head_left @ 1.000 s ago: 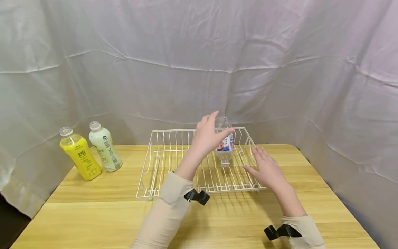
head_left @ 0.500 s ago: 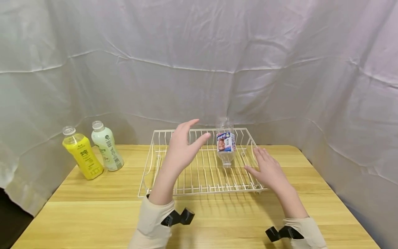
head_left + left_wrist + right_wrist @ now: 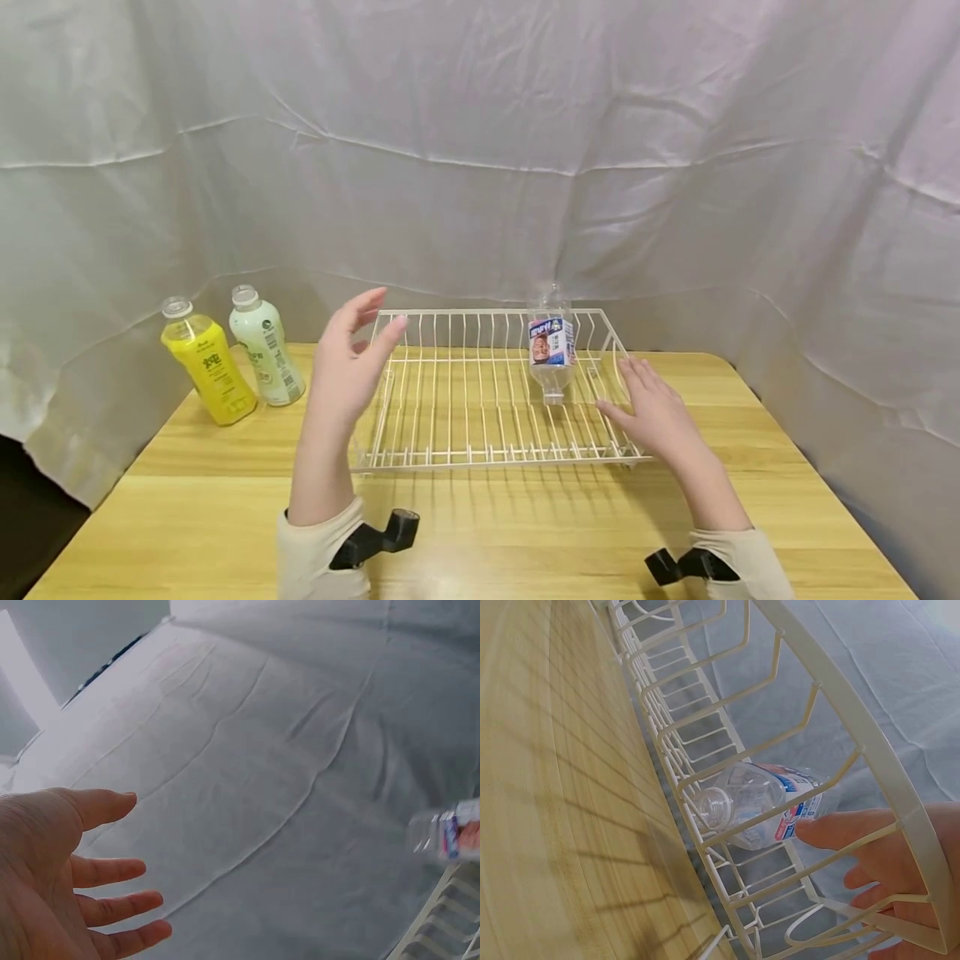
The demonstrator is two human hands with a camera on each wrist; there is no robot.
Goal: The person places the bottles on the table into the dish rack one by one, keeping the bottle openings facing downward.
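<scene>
flanking one rack (image 3: 495, 465), two hands (image 3: 345, 371) (image 3: 662, 414); three bottles (image 3: 213, 368) (image 3: 268, 352) (image 3: 552, 342)

Near the back left corner of the desk (image 3: 510, 533), the yellow bottle (image 3: 212, 367) bears dark lettering below a colourless neck (image 3: 177, 308), and the green bottle (image 3: 267, 350) is a pale mint with dark print; towards the back right corner of the cream-white rack (image 3: 853, 716), the clear bottle (image 3: 553, 379) wears a label (image 3: 557, 343) patched in blue, white and pinkish red. The desk itself is honey-yellow, streaked with paler and browner wood grain. The cloth (image 3: 480, 100) is grey with a lilac tinge above the desk's right edge, the sleeves (image 3: 315, 554) are plain beige, and the wrist cameras (image 3: 401, 531) are black.
</scene>
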